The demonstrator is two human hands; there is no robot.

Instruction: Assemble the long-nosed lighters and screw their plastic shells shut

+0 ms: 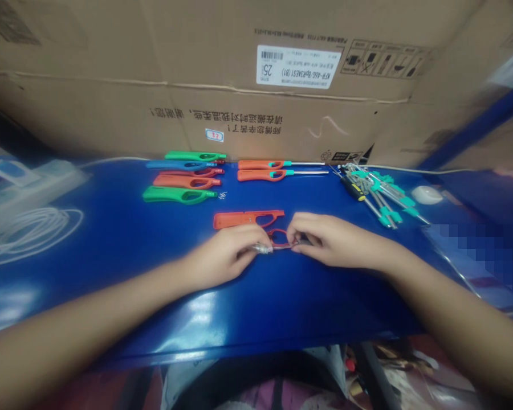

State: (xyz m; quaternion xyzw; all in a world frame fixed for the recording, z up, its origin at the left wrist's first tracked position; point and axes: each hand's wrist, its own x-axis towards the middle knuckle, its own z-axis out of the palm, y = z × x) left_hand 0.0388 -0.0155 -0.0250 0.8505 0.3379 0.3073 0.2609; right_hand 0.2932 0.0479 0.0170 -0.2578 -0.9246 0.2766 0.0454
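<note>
I counted five coloured casings (177, 180), then two metal-tipped lighters (256, 175)! Two orange shells (235, 220) showed too, and I spotted just one screwdriver (353, 189).

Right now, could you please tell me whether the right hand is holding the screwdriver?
No, the screwdriver lies by the teal-ended metal rods, apart from the right hand.

Tabletop (282, 313): we see a smooth, glossy blue surface, streaked with reflected light.
Big box (111, 62): matt brown cardboard, creased along its fold.
Sticker (299, 67): smooth white paper, as we read it.
Orange shell (231, 221): smooth plastic.
Held red part (277, 230): plastic too, we judge.
Green handle (166, 195): smooth plastic with a slight sheen.
Lighter rods (310, 172): shiny metal.
Screwdriver grip (353, 189): plastic or rubber; we cannot tell which.
</note>
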